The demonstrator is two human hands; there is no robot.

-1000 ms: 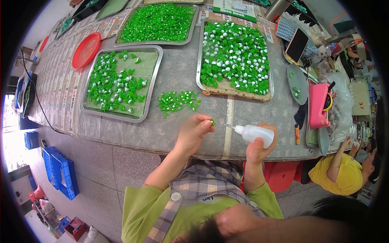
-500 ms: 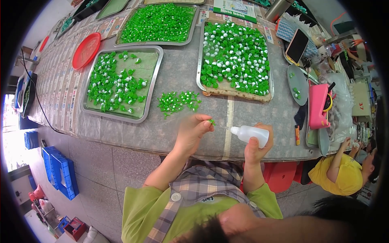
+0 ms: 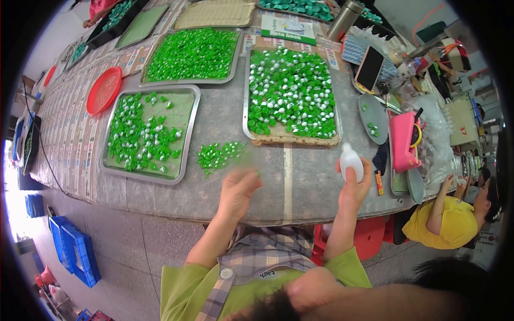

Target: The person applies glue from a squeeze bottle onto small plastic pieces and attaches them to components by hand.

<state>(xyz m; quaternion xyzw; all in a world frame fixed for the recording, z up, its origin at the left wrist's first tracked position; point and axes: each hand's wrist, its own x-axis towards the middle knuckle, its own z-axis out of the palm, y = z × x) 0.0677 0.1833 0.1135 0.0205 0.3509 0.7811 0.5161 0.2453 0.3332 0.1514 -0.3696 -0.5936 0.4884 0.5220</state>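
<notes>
My right hand [image 3: 355, 184] grips a white squeeze bottle [image 3: 350, 162], its nozzle pointing up and away from me. Close to the table's near edge, my left hand [image 3: 241, 190] is closed in a pinch, its fingertips smeared by motion. A speck of green shows at those fingertips, apparently a small green leaf-like piece. Just beyond them lies a loose pile of small green pieces with white dots [image 3: 214, 156]. To the left stands a metal tray [image 3: 190, 125] partly filled with green pieces bearing white balls; a fuller tray [image 3: 248, 115] of such pieces lies farther off.
Another tray of green pieces [image 3: 193, 56] and a red plate [image 3: 104, 91] lie at far left. On the right are a grey dish [image 3: 373, 115], a phone [image 3: 369, 69] and a pink tape dispenser [image 3: 402, 142]. A person in yellow [image 3: 447, 222] sits beyond.
The bottle has moved right, away from my left hand, and turned from pointing left to pointing upward. My left hand has shifted toward the loose pile. The whole view has also shifted.
</notes>
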